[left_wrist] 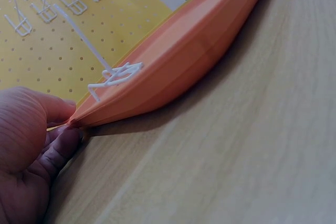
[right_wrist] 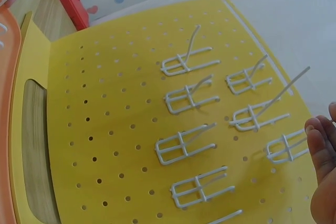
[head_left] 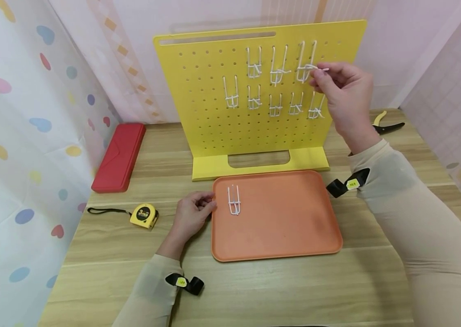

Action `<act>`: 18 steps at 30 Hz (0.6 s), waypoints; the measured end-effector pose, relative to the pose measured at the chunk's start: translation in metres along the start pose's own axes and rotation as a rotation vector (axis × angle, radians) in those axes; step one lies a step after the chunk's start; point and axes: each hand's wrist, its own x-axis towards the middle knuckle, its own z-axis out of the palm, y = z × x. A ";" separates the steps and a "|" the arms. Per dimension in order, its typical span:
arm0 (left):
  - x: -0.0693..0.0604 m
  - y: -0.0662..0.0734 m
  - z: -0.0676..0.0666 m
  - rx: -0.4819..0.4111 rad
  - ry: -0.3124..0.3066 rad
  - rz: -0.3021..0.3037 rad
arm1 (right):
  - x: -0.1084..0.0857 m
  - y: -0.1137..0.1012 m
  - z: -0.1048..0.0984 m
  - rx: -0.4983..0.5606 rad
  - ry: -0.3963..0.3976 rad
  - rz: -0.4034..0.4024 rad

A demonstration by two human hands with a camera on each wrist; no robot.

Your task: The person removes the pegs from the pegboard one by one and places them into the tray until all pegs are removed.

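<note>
A yellow pegboard (head_left: pixel 214 131) stands upright with several white wire hooks on it. At its upper right, my right hand (head_left: pixel 346 93) pinches the projecting prong of one pegboard hook (head_left: pixel 300 56) between thumb and fingers. In the right wrist view this hook (right_wrist: pixel 283 150) lies against the board, its prong end hidden by the right hand (right_wrist: pixel 324 163). My left hand (head_left: pixel 191 215) grips the left rim of an orange tray (head_left: pixel 279 218), thumb above and fingers below in the left wrist view. One loose white hook (head_left: pixel 234 206) lies in the tray's upper left.
Left of the board lies a red case (head_left: pixel 119 156). A yellow tape measure (head_left: pixel 144 215) with a black strap sits left of the tray. Pliers (head_left: pixel 389 128) with a yellow and a black handle lie at the right, behind the right forearm.
</note>
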 end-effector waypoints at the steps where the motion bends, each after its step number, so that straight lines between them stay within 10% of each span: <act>1: 0.000 0.000 0.000 -0.001 0.000 0.002 | 0.000 -0.001 0.000 0.007 0.003 -0.001; 18: -0.001 0.001 0.000 0.002 0.006 0.011 | -0.037 -0.015 -0.001 -0.049 -0.025 -0.151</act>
